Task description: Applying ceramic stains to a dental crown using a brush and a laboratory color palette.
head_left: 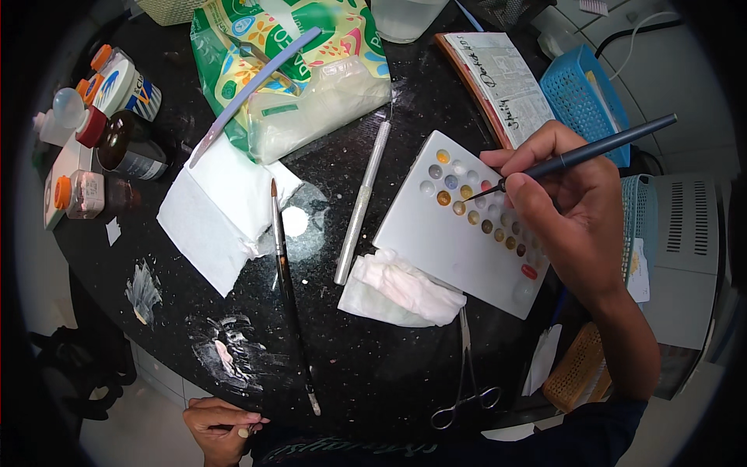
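Over the white well palette (436, 233), the right hand (568, 202) pinches a fine dark brush (580, 156), tip aimed lower-left into a well, handle rising upper-right; the left hand (222, 424), below the palette, curls around something small.

Right hand up in a pen grip, left hand low at the near edge.
Right hand (572, 198) reaching in from lower right, forearm bare, dark sleeve at elbow; fingers (517, 183) pinched tight around a thin brush shaft, knuckles bent, wrist slightly cocked. Left hand (220, 424) at bottom of view, curled loosely, fingers folded inward, palm mostly hidden, something small and pale at the fingertips.
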The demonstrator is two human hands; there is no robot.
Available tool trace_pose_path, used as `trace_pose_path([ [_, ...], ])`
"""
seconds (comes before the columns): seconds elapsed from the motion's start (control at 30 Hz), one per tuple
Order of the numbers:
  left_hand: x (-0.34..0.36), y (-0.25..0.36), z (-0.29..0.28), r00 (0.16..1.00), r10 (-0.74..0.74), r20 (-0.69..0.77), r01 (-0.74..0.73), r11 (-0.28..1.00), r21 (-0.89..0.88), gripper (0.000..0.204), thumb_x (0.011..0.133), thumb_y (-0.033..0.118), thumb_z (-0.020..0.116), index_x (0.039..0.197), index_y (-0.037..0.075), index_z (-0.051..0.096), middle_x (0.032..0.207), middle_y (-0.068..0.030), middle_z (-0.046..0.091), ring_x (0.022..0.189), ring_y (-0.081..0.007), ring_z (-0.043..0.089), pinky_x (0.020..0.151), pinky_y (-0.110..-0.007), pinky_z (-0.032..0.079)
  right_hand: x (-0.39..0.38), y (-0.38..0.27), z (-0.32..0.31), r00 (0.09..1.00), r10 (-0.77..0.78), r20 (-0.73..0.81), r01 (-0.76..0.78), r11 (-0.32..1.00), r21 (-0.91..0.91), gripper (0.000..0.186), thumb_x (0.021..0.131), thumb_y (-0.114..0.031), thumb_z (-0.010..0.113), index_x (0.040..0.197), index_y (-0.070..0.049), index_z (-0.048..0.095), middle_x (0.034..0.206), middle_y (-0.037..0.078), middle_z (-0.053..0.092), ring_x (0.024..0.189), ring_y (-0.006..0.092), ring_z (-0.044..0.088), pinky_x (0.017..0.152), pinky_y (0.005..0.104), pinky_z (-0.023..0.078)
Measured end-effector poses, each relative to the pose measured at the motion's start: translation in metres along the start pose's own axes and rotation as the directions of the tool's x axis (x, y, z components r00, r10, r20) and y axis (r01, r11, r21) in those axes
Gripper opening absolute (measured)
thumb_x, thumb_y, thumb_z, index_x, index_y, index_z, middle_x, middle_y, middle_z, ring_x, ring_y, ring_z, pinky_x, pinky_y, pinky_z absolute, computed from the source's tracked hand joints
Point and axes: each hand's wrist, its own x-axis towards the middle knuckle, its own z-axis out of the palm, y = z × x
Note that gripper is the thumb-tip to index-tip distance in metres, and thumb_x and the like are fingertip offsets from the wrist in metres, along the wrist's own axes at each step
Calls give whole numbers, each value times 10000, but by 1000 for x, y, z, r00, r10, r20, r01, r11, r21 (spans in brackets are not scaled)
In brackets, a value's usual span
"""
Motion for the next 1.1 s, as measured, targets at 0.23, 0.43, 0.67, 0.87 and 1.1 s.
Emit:
trace_pose_path([
  [0.23,0,0,0,997,-71,-7,71,996,-62,94,659,-51,715,640,30,669,568,-77,621,508,-161,648,456,-221,528,3,4,-4,998,-26,56,28,999,-29,130,810,-126,557,763,-6,551,728,73,555,941,256,651,758,318,522],
  [0.43,-3,0,2,997,-62,-40,60,996,-68,102,667,-10,743,628,39,662,558,-74,620,483,-147,636,440,-205,517,3,1,-4,998,6,57,-4,999,-32,135,795,-133,562,742,-10,553,701,77,560,927,269,655,784,348,519],
  [0.67,0,-1,2,998,-29,-53,25,998,-60,111,667,50,768,626,58,665,536,-65,613,455,-137,622,428,-189,505,4,1,-5,994,-36,99,44,995,-84,124,794,-124,570,756,-6,556,717,82,571,908,261,659,793,347,518],
  [0.87,-1,-1,1,997,-63,-45,61,997,-57,168,686,128,789,614,50,659,524,-74,611,463,-151,631,421,-196,509,5,0,-3,999,28,22,-28,1000,-1,77,838,-57,542,840,17,559,788,94,595,865,166,650,757,254,512],
  [1.1,0,-1,3,996,-81,-41,76,989,-125,311,726,283,791,606,32,650,517,-83,611,459,-162,633,407,-204,508,10,3,4,998,-48,29,48,999,10,86,840,-55,549,863,27,558,830,122,618,893,163,646,761,256,517],
])
